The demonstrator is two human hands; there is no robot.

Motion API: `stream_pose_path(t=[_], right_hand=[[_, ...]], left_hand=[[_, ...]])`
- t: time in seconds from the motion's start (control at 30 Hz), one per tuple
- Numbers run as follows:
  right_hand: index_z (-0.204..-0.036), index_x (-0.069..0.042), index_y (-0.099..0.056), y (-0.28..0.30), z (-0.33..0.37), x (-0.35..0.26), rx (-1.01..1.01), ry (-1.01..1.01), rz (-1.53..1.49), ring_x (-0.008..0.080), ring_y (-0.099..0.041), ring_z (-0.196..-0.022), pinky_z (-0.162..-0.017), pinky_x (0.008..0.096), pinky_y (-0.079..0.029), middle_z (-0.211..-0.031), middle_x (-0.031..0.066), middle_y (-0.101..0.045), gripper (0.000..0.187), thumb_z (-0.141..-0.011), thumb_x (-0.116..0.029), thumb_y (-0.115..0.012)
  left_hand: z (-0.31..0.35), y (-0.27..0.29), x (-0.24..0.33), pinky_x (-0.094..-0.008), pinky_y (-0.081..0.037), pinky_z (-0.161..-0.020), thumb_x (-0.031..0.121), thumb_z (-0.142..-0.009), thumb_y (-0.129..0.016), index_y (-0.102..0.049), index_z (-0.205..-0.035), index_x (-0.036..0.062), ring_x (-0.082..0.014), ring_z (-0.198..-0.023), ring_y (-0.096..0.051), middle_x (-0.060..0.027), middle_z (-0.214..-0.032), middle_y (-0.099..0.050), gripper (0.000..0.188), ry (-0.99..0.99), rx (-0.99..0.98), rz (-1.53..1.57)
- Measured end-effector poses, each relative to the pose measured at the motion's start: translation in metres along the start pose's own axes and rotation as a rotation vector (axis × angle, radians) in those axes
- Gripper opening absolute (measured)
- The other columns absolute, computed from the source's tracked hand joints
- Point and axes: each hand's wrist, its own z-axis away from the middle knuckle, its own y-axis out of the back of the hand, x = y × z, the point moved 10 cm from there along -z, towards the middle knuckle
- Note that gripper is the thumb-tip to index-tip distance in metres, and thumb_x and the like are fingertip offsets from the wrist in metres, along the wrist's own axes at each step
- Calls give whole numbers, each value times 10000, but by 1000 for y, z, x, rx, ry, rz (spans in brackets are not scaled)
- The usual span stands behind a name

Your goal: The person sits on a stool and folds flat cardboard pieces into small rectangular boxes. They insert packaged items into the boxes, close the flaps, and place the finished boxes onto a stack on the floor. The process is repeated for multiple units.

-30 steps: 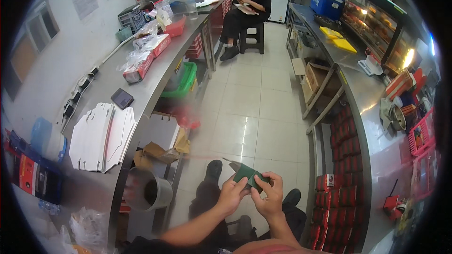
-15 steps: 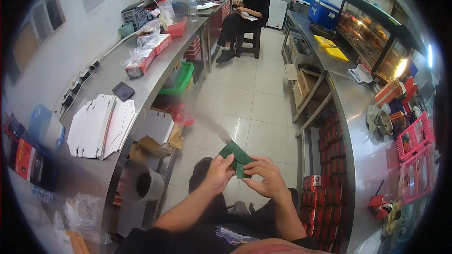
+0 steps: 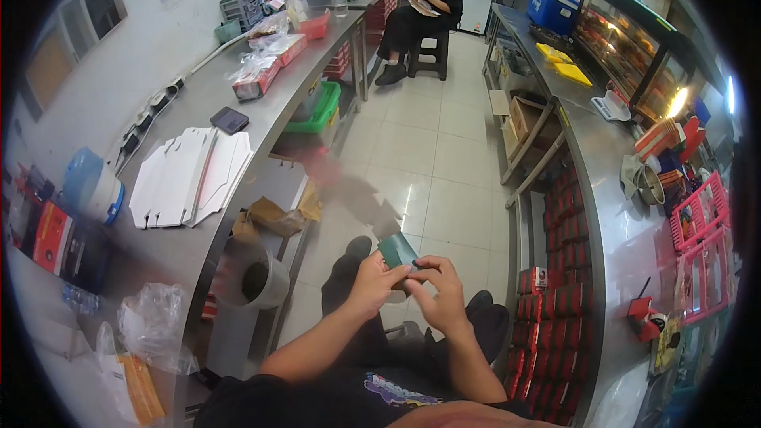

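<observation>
A small dark green folded sheet [image 3: 397, 250], card or paper, is held over my lap. My left hand [image 3: 376, 283] grips its lower left part, with the thumb across the near edge. At the lower right edge, the thumb and curled fingers of my right hand [image 3: 440, 292] close on the same sheet. The two hands almost meet there, and they hide the sheet's near part. Its upper face shows smooth and slightly shiny.
On the left steel counter [image 3: 297, 83] lie white flat cartons [image 3: 178, 178], a phone [image 3: 230, 120] and a plastic bag [image 3: 154, 321]. A grey bin [image 3: 265, 273] stands below. Red boxes [image 3: 555, 317] are stacked under the right counter. Farther off, another person [image 3: 428, 8] sits on a stool.
The green sheet has been turned, so a smoother face shows where a pointed flap showed before. My fingers have moved closer together on it. The whole view has shifted slightly.
</observation>
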Motion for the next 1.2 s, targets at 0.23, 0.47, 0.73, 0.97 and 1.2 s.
stream_pose_path(t=[0.23, 0.47, 0.73, 0.97, 1.2], right_hand=[[-1156, -47, -736, 33, 59, -8, 195, -94, -230, 258, -602, -1184, -1018, 367, -484, -1332, 144, -591, 244, -960, 24, -607], [-1212, -88, -735, 29, 112, -52, 72, -56, -102, 333, -536, -1288, -1090, 441, -439, -1453, 162, -517, 361, -862, -6, -712], [-1178, -47, -663, 20, 165, -71, 35, -80, -46, 351, -516, -1330, -1110, 445, -425, -1463, 186, -502, 424, -783, -54, -816], [-1100, -6, -555, 60, 226, -30, 733, -242, -290, 321, -463, -1381, -1154, 441, -383, -1515, 187, -415, 328, -840, 38, -750], [-1220, -30, -630, 29, 186, -100, 164, -90, -298, 342, -434, -1449, -1181, 435, -352, -1561, 214, -429, 424, -822, -22, -777]], left_hand=[[76, -20, -8, -304, -571, -793, -4, -982, -642, -568, -1311, -4, -127, -929, -689, -66, -1089, -717, 337, 136, -371, -269], [164, -48, 6, -483, -498, -722, 209, -957, -704, -563, -1164, -32, -448, -807, -657, -261, -881, -660, 348, 0, -647, -986], [226, -39, -14, -508, -501, -744, 226, -943, -721, -516, -1276, -3, -478, -834, -661, -257, -873, -673, 453, -36, -733, -1019], [257, -30, 35, -467, -483, -844, 194, -824, -837, -322, -1538, 110, -363, -928, -604, -171, -1080, -597, 885, -708, -138, -1219], [258, -40, 56, -483, -467, -983, 43, -692, -804, -746, -1237, 222, -299, -944, -535, -97, -1083, -541, 577, -671, -283, -1000]])
